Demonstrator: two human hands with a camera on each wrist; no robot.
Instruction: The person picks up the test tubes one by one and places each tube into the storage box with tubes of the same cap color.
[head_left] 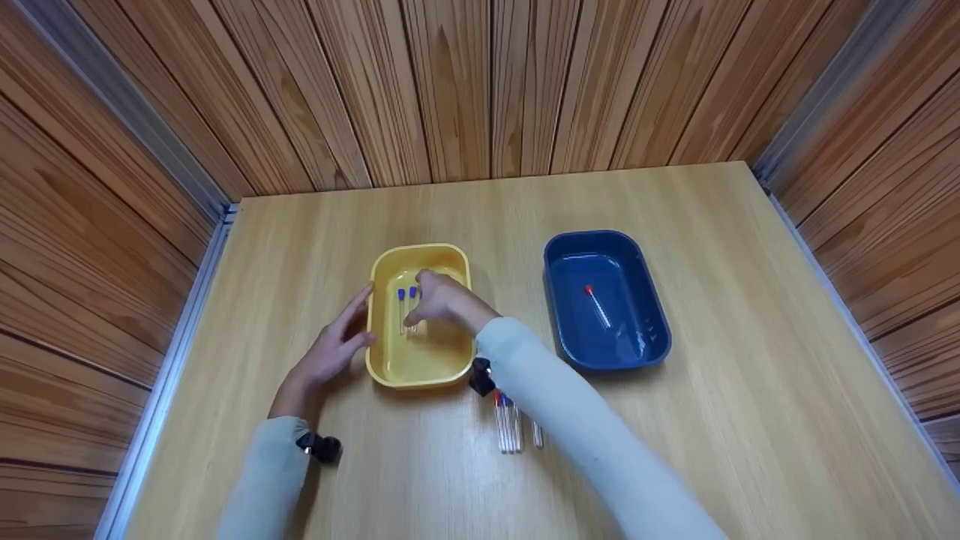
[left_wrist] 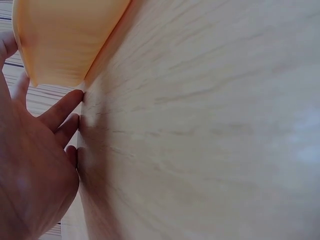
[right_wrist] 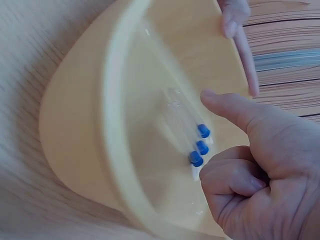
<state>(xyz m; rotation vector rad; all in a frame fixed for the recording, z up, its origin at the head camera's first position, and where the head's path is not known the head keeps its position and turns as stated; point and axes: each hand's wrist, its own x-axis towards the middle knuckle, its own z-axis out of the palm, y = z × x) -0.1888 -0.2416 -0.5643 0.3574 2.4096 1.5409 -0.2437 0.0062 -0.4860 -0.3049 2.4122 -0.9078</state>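
Clear test tubes with blue caps (right_wrist: 202,147) lie side by side in the yellow tray (head_left: 420,375); the head view shows two, others being behind the hand. Over them, inside the tray, my right hand (head_left: 442,300) has its thumb spread away from bent fingers, with nothing between them. My left hand (head_left: 335,349) touches the tray's left rim with its thumb and a fingertip. In the left wrist view, its other fingers (left_wrist: 62,110) stretch beside the tray's outer wall, close over the table.
A dark blue tray (head_left: 551,300) to the right holds a red-capped test tube (head_left: 598,306). More test tubes (head_left: 508,431) lie on the table (head_left: 420,480) in front, partly under the right sleeve (head_left: 577,405). Wood-patterned panels (head_left: 450,90) enclose the table's back and sides.
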